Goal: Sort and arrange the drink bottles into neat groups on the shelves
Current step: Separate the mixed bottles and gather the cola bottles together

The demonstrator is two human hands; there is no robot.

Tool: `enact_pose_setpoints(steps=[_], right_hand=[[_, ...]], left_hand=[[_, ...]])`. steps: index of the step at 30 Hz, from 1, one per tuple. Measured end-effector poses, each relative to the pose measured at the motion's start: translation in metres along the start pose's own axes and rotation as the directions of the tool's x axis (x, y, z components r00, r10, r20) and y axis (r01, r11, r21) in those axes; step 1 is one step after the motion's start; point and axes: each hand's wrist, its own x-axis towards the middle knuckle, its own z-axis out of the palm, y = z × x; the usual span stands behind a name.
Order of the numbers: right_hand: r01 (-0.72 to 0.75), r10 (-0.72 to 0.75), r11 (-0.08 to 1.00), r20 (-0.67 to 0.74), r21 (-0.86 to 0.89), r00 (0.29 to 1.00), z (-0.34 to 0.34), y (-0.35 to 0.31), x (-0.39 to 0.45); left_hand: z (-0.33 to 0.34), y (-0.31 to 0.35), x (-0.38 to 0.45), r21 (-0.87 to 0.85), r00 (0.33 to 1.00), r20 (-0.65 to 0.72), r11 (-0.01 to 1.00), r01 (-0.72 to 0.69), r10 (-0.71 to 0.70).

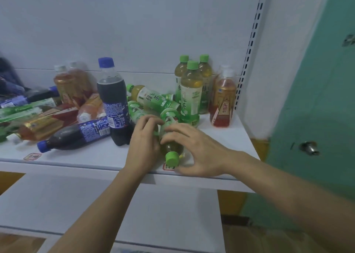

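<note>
Green tea bottle [170,137], lying on its side near the front edge of the white shelf [96,155] with its green cap [172,159] pointing toward the person, has a green-and-white label and yellowish liquid showing at the neck. The left hand [145,145] grips it from the left with fingers curled over the label, and the right hand [194,149] curls over it from the right, thumb down beside the cap. Behind it more green tea bottles lie tumbled [151,97], and three stand upright in a cluster [191,91] near the back right. Beside those stand two amber bottles with white caps [223,99]. One dark cola bottle with a blue cap stands upright [113,101] just left of the hands; another lies on its side [76,133]. Further left, amber and green bottles lie in a jumbled heap [38,118]. A white back panel rises behind, with a slotted upright [249,41] at the right, then a green wall [317,99]. A lower white shelf [115,204] sits below.
</note>
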Motion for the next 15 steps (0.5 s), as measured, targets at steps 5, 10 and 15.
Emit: enact_pose_setpoints(steps=[5, 10, 15], right_hand=[[0.096, -0.095, 0.972, 0.014, -0.214, 0.995, 0.008, -0.004, 0.001], [0.091, -0.157, 0.958, -0.232, -0.272, 0.960, -0.004, -0.002, -0.011], [-0.111, 0.042, 0.986, -0.451, -0.126, 0.892, -0.059, -0.001, 0.004]], left_hand=[[0.000, -0.002, -0.004, 0.091, 0.999, 0.049, 0.996, -0.001, -0.004], [0.000, -0.008, -0.001, 0.151, 0.997, 0.079, 0.988, -0.028, 0.017], [0.003, -0.009, 0.000, 0.220, 0.996, 0.085, 0.975, -0.026, 0.008]])
